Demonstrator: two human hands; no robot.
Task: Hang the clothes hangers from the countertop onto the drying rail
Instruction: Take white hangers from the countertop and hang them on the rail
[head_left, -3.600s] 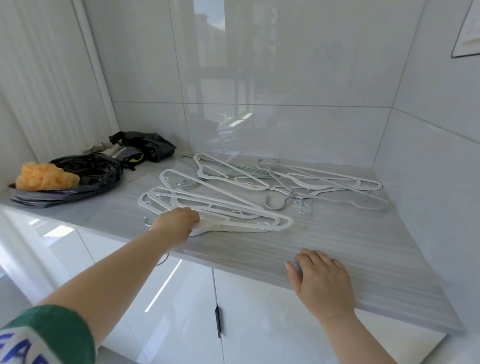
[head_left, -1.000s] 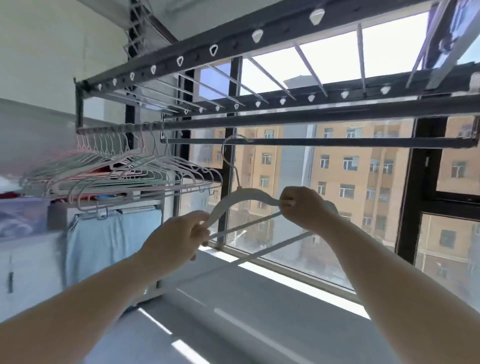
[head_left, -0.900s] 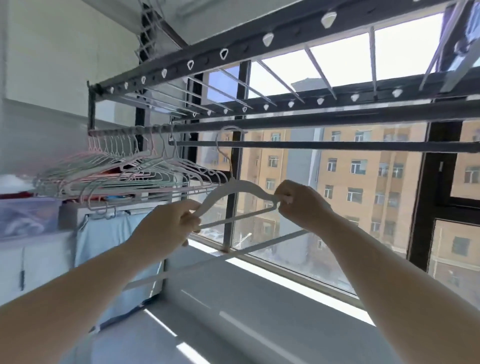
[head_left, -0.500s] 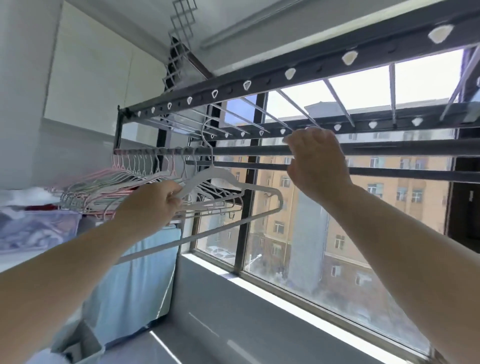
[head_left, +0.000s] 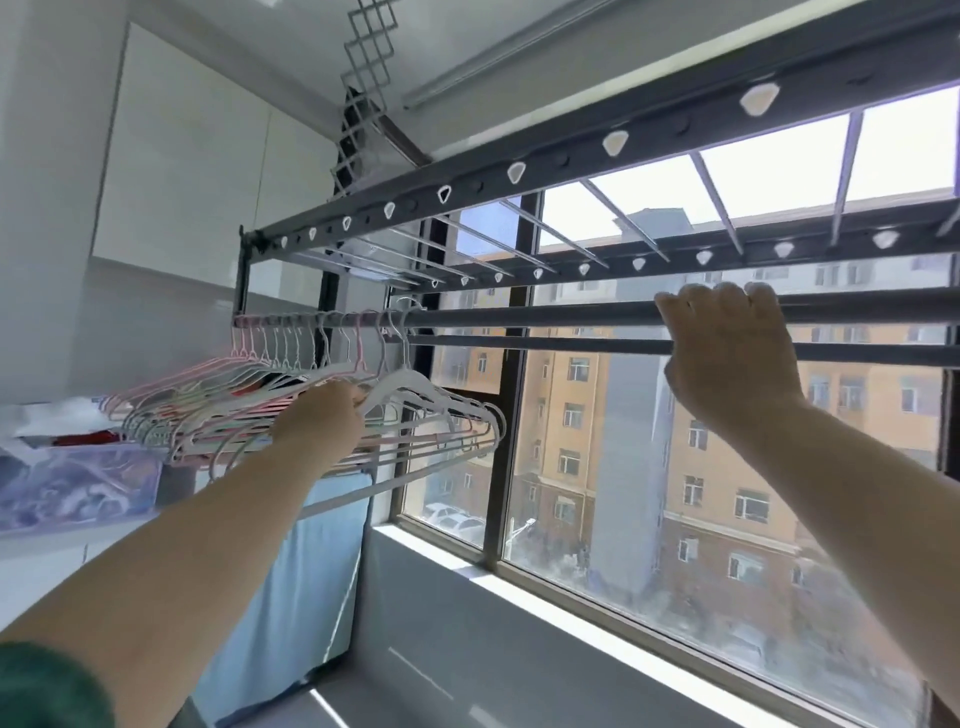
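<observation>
My left hand (head_left: 319, 421) is gripping the white plastic hanger (head_left: 422, 385), its hook sitting over the dark grey metal drying rail (head_left: 545, 317). At three o'clock, my right hand (head_left: 727, 358) is clasping that rail.

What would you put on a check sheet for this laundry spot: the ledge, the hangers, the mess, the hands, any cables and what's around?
Surface: grey ledge below the window, with sunlit stripes on it.
Job's things: white hanger, hook up at the drying rail; cannot tell if it is seated. Other hangers crowd the rail's left end.
Clutter: clear box at left; blue cloth hanging below the hangers.
Hands: left hand holds the white hanger's shoulder; right hand grips the drying rail.
Cables: nothing seen.
Surroundings: window, apartment blocks outside.
</observation>
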